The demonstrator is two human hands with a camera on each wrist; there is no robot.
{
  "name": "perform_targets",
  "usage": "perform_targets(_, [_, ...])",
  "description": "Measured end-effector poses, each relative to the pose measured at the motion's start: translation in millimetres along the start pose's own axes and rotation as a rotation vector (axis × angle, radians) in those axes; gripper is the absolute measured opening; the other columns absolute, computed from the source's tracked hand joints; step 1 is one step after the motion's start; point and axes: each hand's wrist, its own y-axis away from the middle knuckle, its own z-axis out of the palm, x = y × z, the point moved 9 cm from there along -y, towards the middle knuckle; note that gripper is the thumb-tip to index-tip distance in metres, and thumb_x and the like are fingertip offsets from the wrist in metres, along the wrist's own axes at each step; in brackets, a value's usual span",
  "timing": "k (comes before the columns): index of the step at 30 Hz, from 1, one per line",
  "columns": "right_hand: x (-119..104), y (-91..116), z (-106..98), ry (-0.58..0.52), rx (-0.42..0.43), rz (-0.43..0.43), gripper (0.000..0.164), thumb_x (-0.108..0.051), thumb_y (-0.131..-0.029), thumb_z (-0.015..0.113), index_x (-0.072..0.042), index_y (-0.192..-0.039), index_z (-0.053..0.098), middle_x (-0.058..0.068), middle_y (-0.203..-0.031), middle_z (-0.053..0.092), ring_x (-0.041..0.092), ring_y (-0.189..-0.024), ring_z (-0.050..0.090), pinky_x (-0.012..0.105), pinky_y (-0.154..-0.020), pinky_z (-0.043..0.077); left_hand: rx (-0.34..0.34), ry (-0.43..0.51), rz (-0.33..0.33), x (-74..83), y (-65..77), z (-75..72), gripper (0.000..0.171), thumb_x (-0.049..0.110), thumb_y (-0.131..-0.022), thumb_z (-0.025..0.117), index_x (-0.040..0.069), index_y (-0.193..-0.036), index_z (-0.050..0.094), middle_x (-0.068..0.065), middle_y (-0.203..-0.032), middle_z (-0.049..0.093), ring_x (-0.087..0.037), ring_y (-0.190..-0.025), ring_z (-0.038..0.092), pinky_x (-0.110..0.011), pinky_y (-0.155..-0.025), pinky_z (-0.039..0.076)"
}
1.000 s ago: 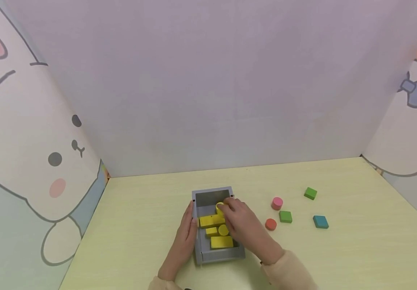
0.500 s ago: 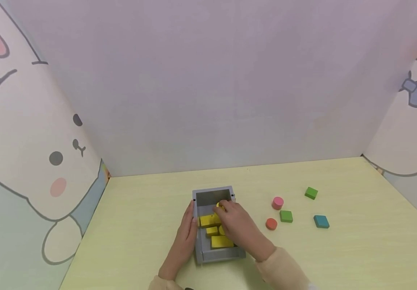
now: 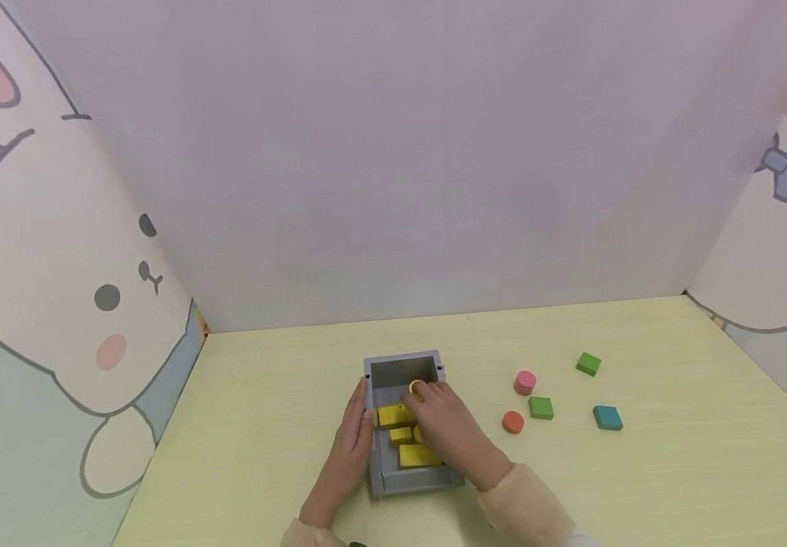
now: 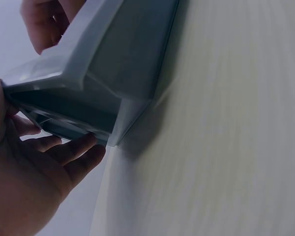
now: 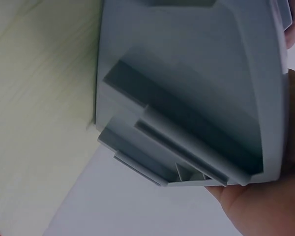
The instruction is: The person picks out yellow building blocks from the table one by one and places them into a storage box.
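A grey open-topped bin [image 3: 415, 480] stands on the table, its outer wall [image 4: 137, 49] filling much of the left wrist view. My left hand [image 3: 352, 441] lies along the bin's left side with fingers extended; in the left wrist view the fingertips touch that side. Reaching over the right rim, my right hand [image 3: 450, 425] pinches a yellow cylinder block [image 3: 415, 388] inside. Around it lie a long yellow block [image 3: 392, 416], a small yellow block [image 3: 400, 436] and a yellow rectangular block [image 3: 419, 456]. Another yellow cylinder is mostly hidden under the right hand.
Right of the bin lie a pink cylinder [image 3: 525, 383], a red disc [image 3: 513, 422], two green blocks [image 3: 541, 408] and a blue block [image 3: 608, 418] on the pale wooden table [image 3: 284, 380]. A plain curtain backs the table, with printed panels at both sides.
My right hand has shifted slightly left and toward me over the bin, covering more of the near yellow cylinder. The left hand stays against the bin's side.
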Motion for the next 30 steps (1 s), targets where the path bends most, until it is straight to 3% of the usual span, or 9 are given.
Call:
perform_targets(2, [-0.6,0.0,0.1,0.009,0.002,-0.006,0.022,-0.002,-0.075,0.067,-0.008,-0.095,0.064,0.008,-0.091,0.063,0.021,-0.079,0.058,0.036,-0.076,0.054,0.004,-0.005,0.008,-10.9,-1.0,2.6,0.048,0.019,-0.101,0.028,0.009,-0.146,0.012,-0.017,-0.152,0.017,-0.031,-0.137,0.013,-0.059,-0.109,0.020])
perform_targets(5, [-1.0,0.5,1.2,0.025,0.006,-0.012,0.020,-0.002,-0.075,0.067,-0.008,-0.094,0.064,0.007,-0.089,0.063,0.020,-0.078,0.057,0.036,-0.075,0.053,0.006,-0.008,0.015,-14.7,-1.0,3.4,0.049,0.024,-0.102,0.027,0.012,-0.147,0.012,-0.015,-0.152,0.017,-0.029,-0.137,0.014,-0.059,-0.109,0.020])
perform_targets(22, [-0.9,1.3,10.1,0.064,-0.080,0.006,0.022,-0.007,-0.075,0.070,-0.009,-0.096,0.064,0.006,-0.091,0.064,0.020,-0.082,0.056,0.036,-0.079,0.053,-0.009,0.000,-0.025,-15.3,-0.7,5.4,0.050,0.025,-0.101,0.028,0.012,-0.147,0.012,-0.012,-0.153,0.015,-0.023,-0.137,0.012,-0.055,-0.111,0.019])
perform_targets(30, [-1.3,3.6,4.6,0.017,-0.031,0.015,0.025,-0.002,-0.075,0.068,-0.007,-0.099,0.064,0.009,-0.099,0.064,0.023,-0.091,0.057,0.039,-0.087,0.052,0.000,-0.015,-0.024,-16.9,-0.1,3.4,0.049,0.025,-0.101,0.028,0.013,-0.147,0.013,-0.013,-0.153,0.016,-0.025,-0.137,0.013,-0.056,-0.110,0.020])
